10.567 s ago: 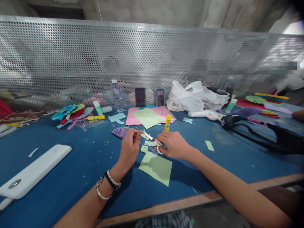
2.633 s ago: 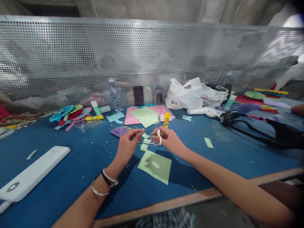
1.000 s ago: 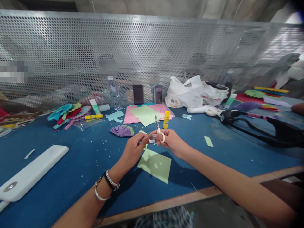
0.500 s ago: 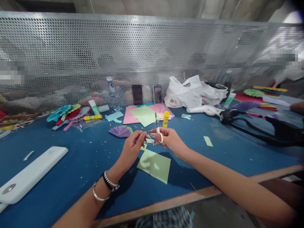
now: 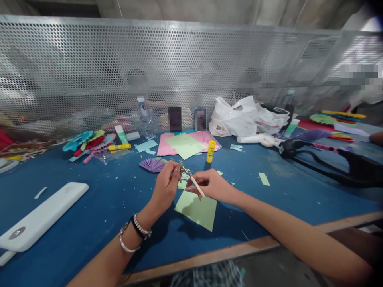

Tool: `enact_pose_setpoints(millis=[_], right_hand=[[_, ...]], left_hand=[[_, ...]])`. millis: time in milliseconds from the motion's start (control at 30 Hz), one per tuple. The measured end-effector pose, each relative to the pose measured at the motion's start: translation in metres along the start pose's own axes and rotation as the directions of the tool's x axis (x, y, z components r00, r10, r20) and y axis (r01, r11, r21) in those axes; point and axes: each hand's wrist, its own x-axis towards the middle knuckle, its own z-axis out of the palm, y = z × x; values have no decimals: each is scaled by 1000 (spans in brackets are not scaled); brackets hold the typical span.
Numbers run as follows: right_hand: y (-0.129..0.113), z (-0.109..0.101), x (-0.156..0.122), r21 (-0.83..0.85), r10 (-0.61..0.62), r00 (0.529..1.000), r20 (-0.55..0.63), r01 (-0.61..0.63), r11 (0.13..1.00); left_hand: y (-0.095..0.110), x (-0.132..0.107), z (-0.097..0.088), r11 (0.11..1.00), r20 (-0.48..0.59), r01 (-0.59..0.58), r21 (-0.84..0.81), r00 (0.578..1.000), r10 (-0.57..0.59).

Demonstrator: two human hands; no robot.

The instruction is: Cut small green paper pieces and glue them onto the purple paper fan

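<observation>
My left hand (image 5: 165,188) is closed in a pinch on a small piece of paper, held just above the blue table (image 5: 89,223); it is too small to name its colour. My right hand (image 5: 213,185) grips small white-handled scissors (image 5: 191,179), whose blades point up and left toward the left fingertips. Under both hands lies a light green paper square (image 5: 197,208), with small green offcuts (image 5: 182,185) beside it. A folded purple paper fan (image 5: 152,164) rests just behind my left hand. A yellow glue stick (image 5: 211,151) stands upright behind my right hand.
Pink and green sheets (image 5: 185,144) lie at the back centre, near a water bottle (image 5: 145,119) and a white plastic bag (image 5: 239,119). Coloured paper fans (image 5: 89,143) sit back left, a white flat case (image 5: 42,215) front left, black straps (image 5: 344,167) right. A perforated metal screen (image 5: 191,75) bounds the table.
The scissors turned from pointing straight up to lying slanted toward my left fingertips. My right hand lowered and rolled over them. Both hands stay over the green square.
</observation>
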Motion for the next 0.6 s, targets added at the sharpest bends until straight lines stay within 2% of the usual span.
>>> enact_pose_setpoints(millis=[333,600], right_hand=[[-3,3,-1,113,27,999,41,-32,993],[3,5,0,74,-9,999,33,7,997]], left_hand=[[1,-1,2,998,5,19,-57,1000,-19],[3,-3,5,992,18,51,-116,999,-49]])
